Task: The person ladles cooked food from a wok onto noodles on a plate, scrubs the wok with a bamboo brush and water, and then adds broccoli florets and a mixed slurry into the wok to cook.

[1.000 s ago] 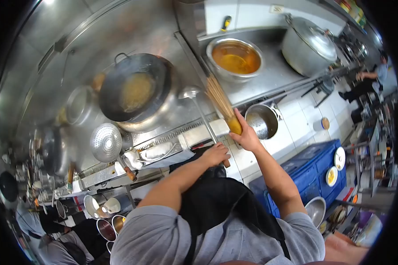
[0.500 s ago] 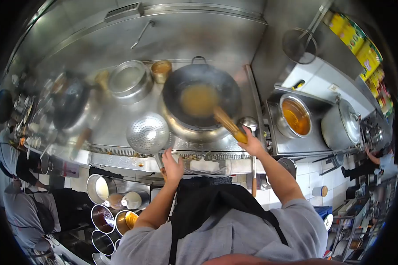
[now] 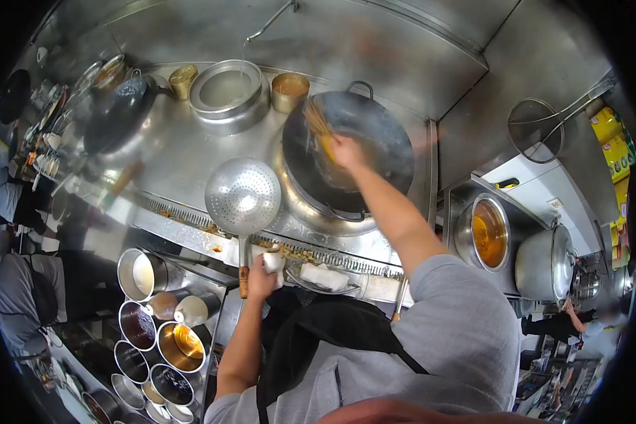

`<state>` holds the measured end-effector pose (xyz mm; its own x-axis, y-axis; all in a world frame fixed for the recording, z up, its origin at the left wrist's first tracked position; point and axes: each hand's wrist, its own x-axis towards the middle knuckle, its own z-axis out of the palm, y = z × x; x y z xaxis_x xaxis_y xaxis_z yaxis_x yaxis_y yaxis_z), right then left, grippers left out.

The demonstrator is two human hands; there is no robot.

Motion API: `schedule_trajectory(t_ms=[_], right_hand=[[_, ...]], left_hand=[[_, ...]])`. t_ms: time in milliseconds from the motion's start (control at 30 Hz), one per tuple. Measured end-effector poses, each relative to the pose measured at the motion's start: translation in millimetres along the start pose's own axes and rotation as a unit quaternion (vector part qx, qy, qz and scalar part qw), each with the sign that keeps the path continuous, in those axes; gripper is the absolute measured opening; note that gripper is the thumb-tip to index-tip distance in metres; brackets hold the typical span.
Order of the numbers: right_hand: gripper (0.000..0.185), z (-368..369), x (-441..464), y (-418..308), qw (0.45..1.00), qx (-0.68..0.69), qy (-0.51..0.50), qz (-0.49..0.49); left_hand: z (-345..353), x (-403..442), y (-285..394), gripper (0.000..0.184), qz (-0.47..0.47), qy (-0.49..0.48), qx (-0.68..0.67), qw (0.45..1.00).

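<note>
My right hand (image 3: 343,150) is closed around a bamboo wok brush (image 3: 318,121), its bristles blurred against the far left inside of the black wok (image 3: 392,145). A little cloudy liquid shows in the wok, partly behind my forearm. At the stove's front edge, my left hand (image 3: 261,280) is closed on a folded white cloth (image 3: 273,263). Just left of that hand lies the wooden handle (image 3: 244,281) of a large perforated skimmer (image 3: 243,196). The skimmer's bowl rests on the steel stovetop.
Behind the skimmer stand a lidded-looking steel pot (image 3: 227,120) under a running tap (image 3: 272,21) and a small pot (image 3: 290,92). Pots of sauce (image 3: 181,346) sit lower left. At right are a pot of orange liquid (image 3: 489,237) and a stockpot (image 3: 537,261). Other people work at both sides.
My right hand has carried the brush from the wok's right front to its far left side. My left hand has closed on the white cloth. The view has turned, and water now runs from the tap.
</note>
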<state>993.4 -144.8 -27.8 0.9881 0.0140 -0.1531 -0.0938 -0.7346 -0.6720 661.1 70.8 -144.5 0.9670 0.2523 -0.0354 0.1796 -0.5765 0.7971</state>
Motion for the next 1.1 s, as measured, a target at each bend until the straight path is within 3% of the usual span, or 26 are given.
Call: schedule_trajectory(t_ms=[67, 133, 167, 233, 300, 333, 367, 400, 433, 500, 533, 567, 633, 700, 800, 833, 867, 900, 933, 967, 1000, 1067, 1100], right_hand=[[0.038, 9.8, -20.0, 7.8, 0.997, 0.014, -0.072, 0.022], [0.04, 9.9, -38.2, 53.1, 0.985, -0.017, -0.099, -0.142], [0.041, 1.3, -46.9, 100.3, 0.945, -0.062, -0.063, -0.314], [0.042, -105.8, -101.5, 72.6, 0.936, -0.162, -0.286, -0.125], [0.038, -175.3, -80.7, 92.6, 0.913, -0.2, -0.355, -0.018], [0.037, -193.7, -36.4, 137.6, 0.906, -0.255, -0.334, -0.054], [0.037, -200.6, 10.3, 170.8, 0.896, -0.306, -0.308, -0.09], [0.041, -206.2, 33.4, 149.9, 0.885, -0.365, -0.281, -0.071], [0.045, -201.8, 44.0, 117.3, 0.868, -0.424, -0.253, -0.051], [0.05, -158.9, 40.2, 59.3, 0.924, -0.361, -0.126, 0.016], [0.05, -121.0, 36.3, 50.3, 0.969, -0.241, -0.053, 0.012], [0.049, -73.2, 52.3, 64.8, 0.974, -0.214, -0.067, -0.038], [0.044, -9.9, 8.6, 42.4, 0.985, -0.165, -0.033, -0.043], [0.047, -0.2, -40.8, 36.6, 0.987, -0.144, -0.045, -0.061], [0.049, -68.0, -86.7, 52.2, 0.958, -0.204, -0.181, -0.092], [0.05, -90.4, -89.3, 78.9, 0.941, -0.235, -0.197, -0.14], [0.048, -122.1, -78.0, 93.3, 0.934, -0.219, -0.271, -0.081], [0.047, -153.7, -67.1, 107.7, 0.917, -0.208, -0.339, -0.017], [0.046, -176.5, -40.1, 133.4, 0.902, -0.259, -0.337, -0.076], [0.043, -193.3, -13.6, 147.8, 0.919, -0.234, -0.313, -0.044], [0.039, -200.0, 4.1, 137.3, 0.906, -0.312, -0.284, -0.038], [0.039, -167.6, 24.0, 119.1, 0.934, -0.336, -0.106, -0.05], [0.04, -135.5, 20.3, 94.9, 0.938, -0.334, -0.089, -0.021]], left_hand=[[-32.4, -13.9, 36.0, 0.061, -0.063, -0.01, -0.224, 0.973], [-73.4, -32.7, 78.2, 0.065, -0.116, -0.025, -0.521, 0.845], [-86.1, -43.8, 83.6, 0.067, -0.13, -0.024, -0.605, 0.785], [-79.0, -64.0, 37.0, 0.065, -0.194, 0.002, -0.583, 0.789], [-70.9, -41.2, 49.5, 0.063, -0.219, -0.076, -0.519, 0.823], [-58.5, -26.1, 66.0, 0.054, -0.229, -0.12, -0.479, 0.839], [-29.4, -10.7, 75.5, 0.051, -0.262, -0.124, -0.519, 0.804], [-0.3, 4.7, 85.0, 0.048, -0.295, -0.124, -0.556, 0.767], [16.7, 18.0, 125.2, 0.048, -0.311, -0.143, -0.517, 0.785], [58.2, 42.6, 177.4, 0.048, -0.318, -0.163, -0.461, 0.812], [82.5, 54.0, 189.6, 0.048, -0.312, -0.164, -0.443, 0.824], [106.4, 65.5, 202.2, 0.048, -0.306, -0.164, -0.425, 0.836], [141.5, 78.3, 194.5, 0.043, -0.253, -0.108, -0.361, 0.891], [166.9, 86.4, 155.6, 0.04, -0.181, -0.044, -0.287, 0.939], [61.1, 112.8, 177.2, 0.048, -0.177, 0.012, -0.31, 0.934], [89.5, 148.2, 103.1, 0.051, -0.046, 0.212, -0.077, 0.973], [39.5, 166.1, 120.0, 0.053, -0.129, 0.123, -0.06, 0.982], [3.9, 176.0, 147.9, 0.054, -0.11, 0.144, -0.126, 0.975], [-17.5, 188.5, 163.6, 0.055, -0.09, 0.166, -0.192, 0.963], [-15.8, 211.6, 142.4, 0.056, -0.044, 0.164, -0.18, 0.969], [-20.0, 221.3, 143.2, 0.057, -0.07, 0.135, -0.14, 0.978], [-22.1, 216.4, 147.1, 0.058, -0.098, 0.106, -0.099, 0.985], [-16.8, 203.5, 155.0, 0.061, -0.101, 0.12, -0.087, 0.984]])
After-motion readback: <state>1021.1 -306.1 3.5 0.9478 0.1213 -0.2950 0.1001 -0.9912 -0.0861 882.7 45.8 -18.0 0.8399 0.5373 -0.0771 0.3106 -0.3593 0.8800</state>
